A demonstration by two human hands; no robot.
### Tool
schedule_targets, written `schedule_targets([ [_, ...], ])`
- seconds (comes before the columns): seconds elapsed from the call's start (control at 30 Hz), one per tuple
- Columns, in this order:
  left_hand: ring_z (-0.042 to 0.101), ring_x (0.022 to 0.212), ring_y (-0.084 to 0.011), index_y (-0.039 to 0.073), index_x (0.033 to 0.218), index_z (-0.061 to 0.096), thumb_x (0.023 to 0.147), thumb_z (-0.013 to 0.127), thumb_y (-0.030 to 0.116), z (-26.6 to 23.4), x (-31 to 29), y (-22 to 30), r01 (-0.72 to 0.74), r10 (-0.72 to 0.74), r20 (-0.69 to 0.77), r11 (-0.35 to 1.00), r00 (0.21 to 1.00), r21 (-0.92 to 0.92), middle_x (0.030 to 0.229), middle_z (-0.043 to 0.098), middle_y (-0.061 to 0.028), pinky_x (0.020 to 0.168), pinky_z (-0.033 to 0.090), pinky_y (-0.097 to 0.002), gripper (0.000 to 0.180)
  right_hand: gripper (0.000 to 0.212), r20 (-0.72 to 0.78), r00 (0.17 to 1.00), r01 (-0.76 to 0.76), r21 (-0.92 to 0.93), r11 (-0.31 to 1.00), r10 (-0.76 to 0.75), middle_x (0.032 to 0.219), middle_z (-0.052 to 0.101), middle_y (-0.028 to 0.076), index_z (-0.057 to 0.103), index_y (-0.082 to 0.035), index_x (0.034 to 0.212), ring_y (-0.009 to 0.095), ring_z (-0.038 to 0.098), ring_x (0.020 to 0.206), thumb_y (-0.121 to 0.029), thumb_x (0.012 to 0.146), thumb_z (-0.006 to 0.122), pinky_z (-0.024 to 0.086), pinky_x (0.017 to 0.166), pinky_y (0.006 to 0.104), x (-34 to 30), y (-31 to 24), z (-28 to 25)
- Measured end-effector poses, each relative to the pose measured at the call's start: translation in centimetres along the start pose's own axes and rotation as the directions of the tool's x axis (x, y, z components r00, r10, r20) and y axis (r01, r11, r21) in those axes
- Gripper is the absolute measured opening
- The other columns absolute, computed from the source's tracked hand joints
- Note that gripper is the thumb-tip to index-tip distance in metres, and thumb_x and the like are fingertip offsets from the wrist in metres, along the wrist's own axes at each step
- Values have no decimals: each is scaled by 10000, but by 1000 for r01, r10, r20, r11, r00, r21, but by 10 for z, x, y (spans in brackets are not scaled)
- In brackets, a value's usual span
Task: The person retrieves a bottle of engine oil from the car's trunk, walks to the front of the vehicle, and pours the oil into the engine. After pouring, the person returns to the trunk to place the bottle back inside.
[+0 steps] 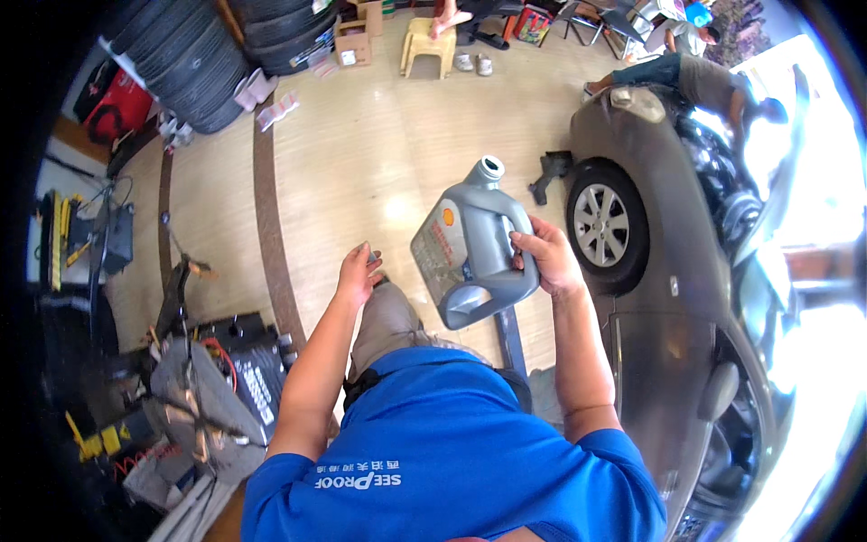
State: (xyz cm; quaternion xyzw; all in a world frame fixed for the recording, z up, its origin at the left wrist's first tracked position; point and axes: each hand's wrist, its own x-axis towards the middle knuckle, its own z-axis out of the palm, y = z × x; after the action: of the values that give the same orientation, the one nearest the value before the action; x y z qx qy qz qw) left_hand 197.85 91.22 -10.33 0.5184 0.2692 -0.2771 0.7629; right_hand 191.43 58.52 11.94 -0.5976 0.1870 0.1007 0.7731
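Observation:
My right hand (549,259) is wrapped round the handle of a grey plastic oil jug (452,244). The jug is held up in front of my body, its uncapped mouth pointing up and away from me. Left of the jug, my left hand (358,274) is held low with its fingers curled. A small greyish bit shows at those fingertips, too small to name. Right of the jug stands a dark grey car (668,271), its front wheel (602,226) level with my right hand.
A person (713,86) leans over the car's open front. Stacked tyres (185,59) and a yellow stool (427,45) stand at the back. A dark part (549,172) lies on the floor by the wheel. Tools and a grey cart (203,406) crowd the left.

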Motion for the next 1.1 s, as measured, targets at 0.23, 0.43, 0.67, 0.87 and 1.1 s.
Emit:
schedule_targets([
  [0.23,636,918,-164,58,1252,541,982,558,360,146,234,159,-140,11,442,955,897,260,1034,646,-52,733,491,-313,406,385,27,999,-35,133,991,31,842,622,43,548,42,1240,93,570,621,-63,884,651,477,564,219,166,-104,-18],
  [0.43,673,959,-179,19,1207,607,990,526,202,348,331,275,-55,-277,658,898,701,437,1123,685,-89,845,556,-334,295,412,-55,998,30,200,979,-19,858,616,31,532,38,1291,86,555,660,-67,909,647,471,606,238,276,-186,-71],
  [0.67,673,1006,-210,25,1235,610,984,531,191,490,519,310,-83,-453,628,766,633,637,1166,678,-103,862,553,-363,311,505,-466,864,247,61,967,-192,1047,648,97,500,44,1351,129,602,830,-147,915,669,508,745,276,414,-221,-157],
  [0.87,656,1033,-219,37,1248,598,992,512,257,614,617,379,-63,-378,657,837,653,544,1184,662,-92,895,542,-393,348,662,-539,672,308,-420,854,-508,1195,535,217,506,23,1283,363,526,1172,-251,762,807,419,1021,409,531,-260,-229],
  [1.1,602,1141,-230,80,1335,529,1012,469,350,725,741,430,52,-339,670,911,661,409,1269,613,-69,977,498,-394,424,924,-597,712,126,-409,904,-370,1293,501,236,392,-12,1412,400,500,1225,-266,666,873,422,1045,412,658,-345,-319],
])
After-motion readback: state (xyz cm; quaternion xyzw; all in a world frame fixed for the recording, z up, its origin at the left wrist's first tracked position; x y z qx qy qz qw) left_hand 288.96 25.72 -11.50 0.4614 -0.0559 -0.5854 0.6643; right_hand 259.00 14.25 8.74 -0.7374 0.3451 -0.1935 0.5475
